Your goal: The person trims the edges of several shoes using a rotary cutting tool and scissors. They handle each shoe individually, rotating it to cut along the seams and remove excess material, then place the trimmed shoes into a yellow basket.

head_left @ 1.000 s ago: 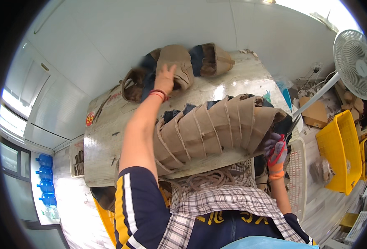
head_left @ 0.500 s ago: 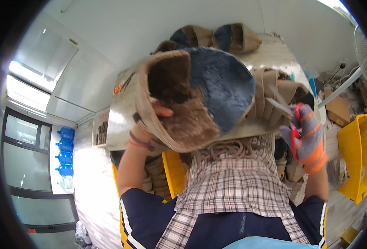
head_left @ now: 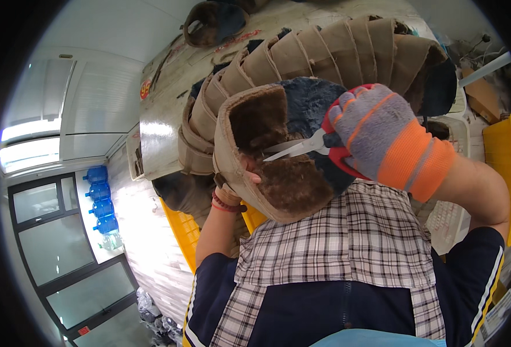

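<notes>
My left hand (head_left: 252,173) grips the rim of a fur-lined piece that looks like a winter hat (head_left: 299,188). Tan cloth covers its outside; brown and dark blue plush lines the inside, which faces up. Fingertips of that hand show inside the rim, while the rest is mostly hidden behind it. My right hand (head_left: 377,136), in a grey and orange knitted glove, is closed around the red handles of scissors (head_left: 302,148). Their blades are slightly apart and lie over the brown plush, close to my left fingers. Whether they touch the pile I cannot tell.
Behind the held piece, a curved row of similar tan hats (head_left: 307,52) stands on the table (head_left: 163,136). Another hat (head_left: 212,26) lies farther back. Yellow crates (head_left: 180,231) stand below at left and at right. Blue water bottles (head_left: 99,191) are stacked by the left wall.
My right hand has brought the scissors left, from beside the hat to inside it. The hat has come lower and nearer my apron. The view has shifted, showing more of the row behind.
</notes>
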Available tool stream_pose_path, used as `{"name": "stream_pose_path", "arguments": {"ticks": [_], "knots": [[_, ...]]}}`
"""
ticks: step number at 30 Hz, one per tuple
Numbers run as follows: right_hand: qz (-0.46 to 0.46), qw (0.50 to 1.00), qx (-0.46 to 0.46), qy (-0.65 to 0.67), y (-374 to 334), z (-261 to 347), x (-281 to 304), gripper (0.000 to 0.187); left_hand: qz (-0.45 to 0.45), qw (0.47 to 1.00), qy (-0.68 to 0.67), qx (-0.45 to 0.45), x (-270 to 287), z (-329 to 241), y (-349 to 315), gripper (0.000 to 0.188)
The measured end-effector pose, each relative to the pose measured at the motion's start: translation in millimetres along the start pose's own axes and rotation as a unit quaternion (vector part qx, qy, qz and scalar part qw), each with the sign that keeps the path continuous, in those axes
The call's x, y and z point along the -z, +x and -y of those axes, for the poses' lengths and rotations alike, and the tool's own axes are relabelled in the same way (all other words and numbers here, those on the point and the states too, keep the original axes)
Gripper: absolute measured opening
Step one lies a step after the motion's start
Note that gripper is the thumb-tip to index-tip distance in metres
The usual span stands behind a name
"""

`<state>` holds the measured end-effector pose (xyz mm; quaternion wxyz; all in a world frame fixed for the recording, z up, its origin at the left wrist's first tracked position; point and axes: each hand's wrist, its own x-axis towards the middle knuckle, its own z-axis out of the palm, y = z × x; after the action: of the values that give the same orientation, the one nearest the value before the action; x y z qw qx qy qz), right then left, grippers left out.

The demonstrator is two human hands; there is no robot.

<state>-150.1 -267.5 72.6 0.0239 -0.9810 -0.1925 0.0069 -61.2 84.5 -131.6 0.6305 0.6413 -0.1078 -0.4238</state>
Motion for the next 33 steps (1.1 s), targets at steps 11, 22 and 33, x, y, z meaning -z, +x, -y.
{"name": "stream_pose_path", "arguments": {"ticks": [11, 22, 33], "knots": [[0.084, 0.993, 0.061, -0.047, 26, 16, -14, 0.025, -0.059, 0.993, -0.087, -0.061, -32, -17, 0, 0.066], [0.102, 0.99, 0.098, 0.02, 27, 12, -16, 0.02, -0.043, 0.998, -0.012, 0.046, -43, -51, 3, 0.061], [-0.231, 0.932, -0.148, 0.237, -40, -38, -13, 0.037, -0.023, 0.995, -0.098, -0.024, -17, 11, 18, 0.046]]}}
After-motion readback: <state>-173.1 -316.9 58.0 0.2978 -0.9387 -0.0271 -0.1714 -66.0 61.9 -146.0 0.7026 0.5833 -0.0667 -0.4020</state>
